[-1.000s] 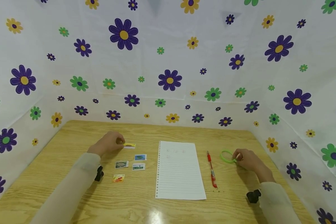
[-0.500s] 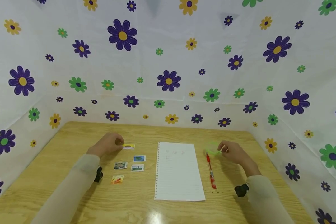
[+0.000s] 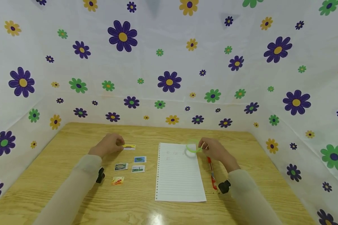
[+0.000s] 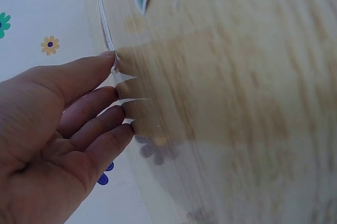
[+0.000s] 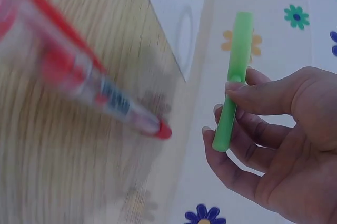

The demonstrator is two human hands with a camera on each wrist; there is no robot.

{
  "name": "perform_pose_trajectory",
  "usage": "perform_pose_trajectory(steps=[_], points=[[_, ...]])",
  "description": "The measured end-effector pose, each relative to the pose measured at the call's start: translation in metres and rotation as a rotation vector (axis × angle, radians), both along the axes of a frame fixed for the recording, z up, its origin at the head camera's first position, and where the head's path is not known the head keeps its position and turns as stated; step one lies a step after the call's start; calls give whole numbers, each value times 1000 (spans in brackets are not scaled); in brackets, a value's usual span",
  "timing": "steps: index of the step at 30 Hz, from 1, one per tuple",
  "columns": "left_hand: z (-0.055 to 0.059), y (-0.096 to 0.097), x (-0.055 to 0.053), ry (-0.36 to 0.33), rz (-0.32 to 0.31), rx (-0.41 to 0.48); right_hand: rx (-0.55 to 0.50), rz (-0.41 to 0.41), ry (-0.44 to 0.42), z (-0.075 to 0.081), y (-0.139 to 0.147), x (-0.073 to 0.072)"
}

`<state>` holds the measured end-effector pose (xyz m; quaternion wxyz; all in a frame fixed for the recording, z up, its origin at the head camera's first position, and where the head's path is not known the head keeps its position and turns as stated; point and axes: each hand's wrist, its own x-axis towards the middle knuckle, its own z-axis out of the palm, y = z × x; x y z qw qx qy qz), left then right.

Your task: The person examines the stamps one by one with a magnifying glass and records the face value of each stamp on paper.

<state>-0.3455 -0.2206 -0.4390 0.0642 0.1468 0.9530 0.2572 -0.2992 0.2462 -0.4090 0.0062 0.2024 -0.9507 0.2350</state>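
Note:
In the head view my left hand (image 3: 110,144) pinches a yellow postage stamp (image 3: 130,147) at its left edge. The left wrist view shows that stamp (image 4: 107,26) nearly edge-on between thumb and fingers. Nearby on the table lie several other stamps: a blue one (image 3: 140,159), two with green scenes, and a red-yellow one (image 3: 118,181). My right hand (image 3: 214,151) grips a green magnifying glass (image 5: 241,47) by its short handle, the round frame held above the upper right of a lined sheet (image 3: 180,181). Faint writing shows near the sheet's top.
A red pen (image 3: 212,173) lies right of the sheet, partly under my right hand and wrist. Small dark specks (image 3: 216,192) lie by its lower end. White flowered cloth (image 3: 146,62) walls the wooden table (image 3: 124,206) at the back and both sides.
My right hand has carried the magnifying glass leftward from the table's right side, past the pen, to above the sheet's upper right corner. My left hand stays at the yellow stamp.

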Motion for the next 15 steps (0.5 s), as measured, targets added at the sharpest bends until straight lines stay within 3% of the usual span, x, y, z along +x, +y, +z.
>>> perform_pose_trajectory(steps=[15], points=[[-5,-4,-4,-5,0,17,38,23,-24,-6,-62,-12]])
